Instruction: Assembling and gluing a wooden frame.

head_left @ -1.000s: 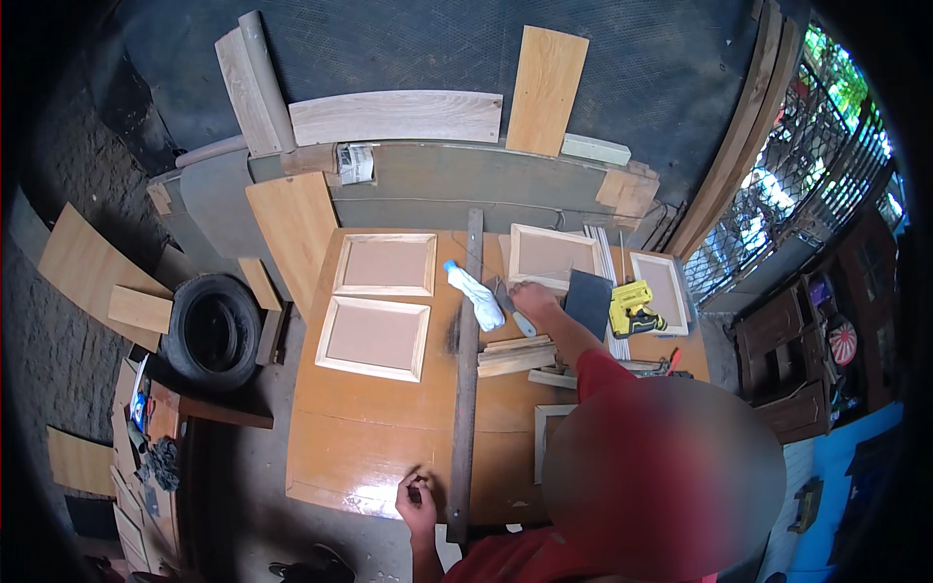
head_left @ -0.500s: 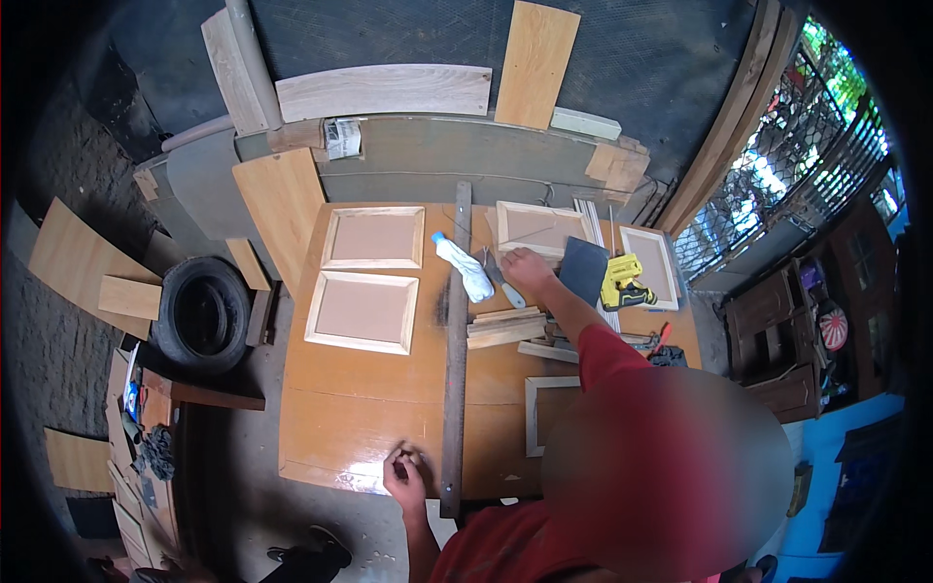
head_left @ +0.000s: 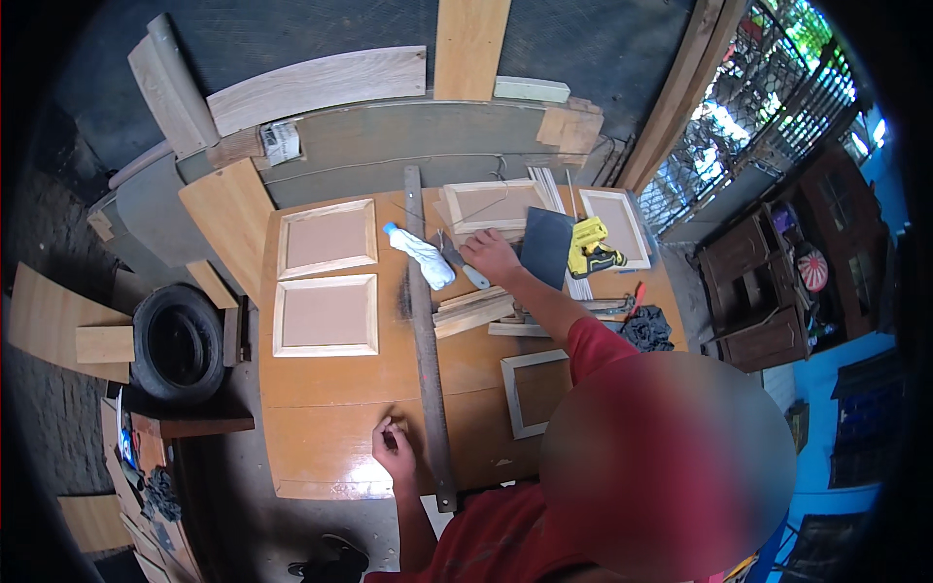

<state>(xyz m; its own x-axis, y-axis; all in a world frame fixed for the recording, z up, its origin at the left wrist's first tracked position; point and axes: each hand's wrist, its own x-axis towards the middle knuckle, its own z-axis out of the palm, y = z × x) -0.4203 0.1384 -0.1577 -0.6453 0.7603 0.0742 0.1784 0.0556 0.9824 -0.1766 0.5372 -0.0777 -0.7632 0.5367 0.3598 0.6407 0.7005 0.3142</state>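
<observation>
My right hand [head_left: 491, 255] reaches across the brown table, its fingers bent down beside a putty knife with a grey handle [head_left: 475, 277]. Whatever lies under its fingertips is hidden. A wooden frame with a tan panel [head_left: 486, 207] is just beyond that hand. Close by on the left lies a white bottle with a blue cap [head_left: 420, 255]. My left hand [head_left: 394, 450] rests low over the near part of the table, fingers curled together. Something small may be pinched there, too small to name. Between the hands runs a long, dark straight bar [head_left: 428, 360].
Two panelled frames [head_left: 327, 316] lie at left. Wood strips [head_left: 473, 311], an empty frame [head_left: 520, 429], a dark sheet [head_left: 547, 248], a yellow power tool [head_left: 589, 248] and a black crumpled bag [head_left: 648, 328] occupy the right side. A tyre [head_left: 179, 398] stands left of the table.
The view has turned, so the table appears farther left. My right hand stays beside the putty knife. My left hand has shifted slightly away from the table's near edge, still curled.
</observation>
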